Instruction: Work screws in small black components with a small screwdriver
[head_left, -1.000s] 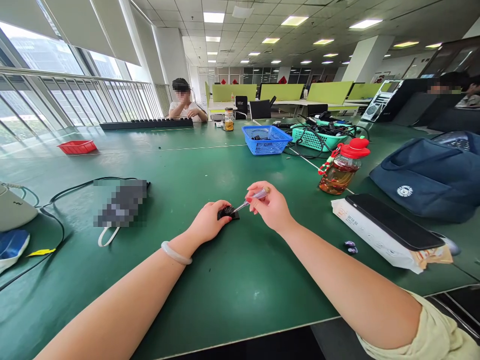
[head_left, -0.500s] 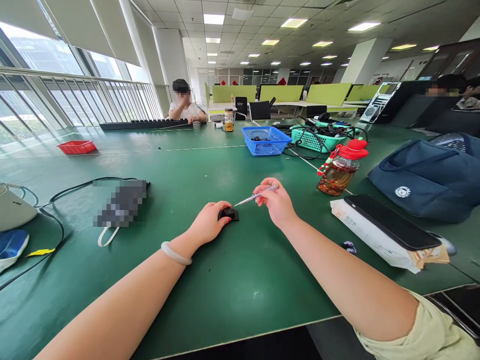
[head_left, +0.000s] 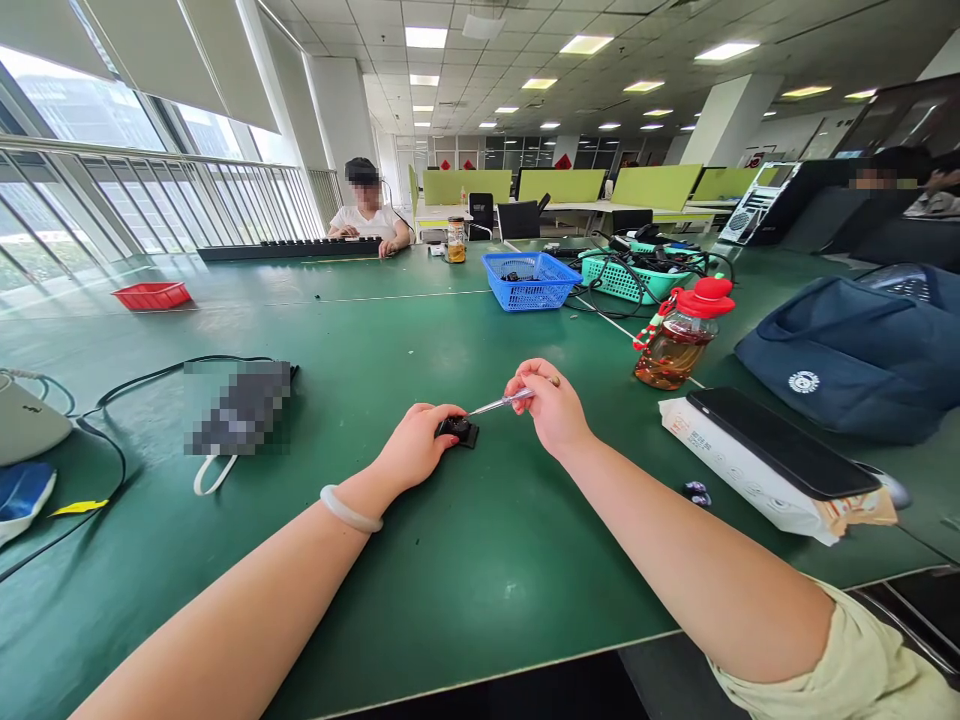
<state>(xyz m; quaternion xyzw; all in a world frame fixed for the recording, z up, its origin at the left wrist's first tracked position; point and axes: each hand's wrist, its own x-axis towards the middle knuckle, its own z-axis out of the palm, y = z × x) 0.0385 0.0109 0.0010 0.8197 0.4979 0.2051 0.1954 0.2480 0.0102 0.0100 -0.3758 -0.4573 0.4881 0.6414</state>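
Head view: your left hand (head_left: 416, 445) is curled over a small black part (head_left: 459, 431), fingertips pinning it flat on the green tabletop (head_left: 450, 580), right in the middle between your two hands. White bangle (head_left: 349, 508) on that wrist. Your right hand (head_left: 551, 405) is closed around a thin screwdriver (head_left: 499, 403), pinched between thumb and fingers, shaft lying nearly level and pointing left, tip at the top edge of the black part; can't tell if it actually touches.

Right of your right hand: amber drink bottle (head_left: 671, 350) with a red cap, upright. Nearer you, a long white box (head_left: 739, 470) lies flat with a black phone (head_left: 780, 445) on top of it. A tiny purple item (head_left: 697, 490) sits just beside the box's near side, too small to identify. Navy bag (head_left: 847, 360) behind the box, at the right edge.

Left of your left arm: a blurred-out dark item (head_left: 240, 405) with a white loop at its near end, and a black cable (head_left: 112, 430) curving around it toward a white device (head_left: 26, 425) at the frame edge.

Further back: blue basket (head_left: 531, 280), green basket (head_left: 626, 280) full of cables just beside it, small jar (head_left: 456, 240), red tray (head_left: 152, 295) far left, well apart from the rest. A seated person (head_left: 367, 215) at the far end, hands by a long black keyboard (head_left: 292, 247)
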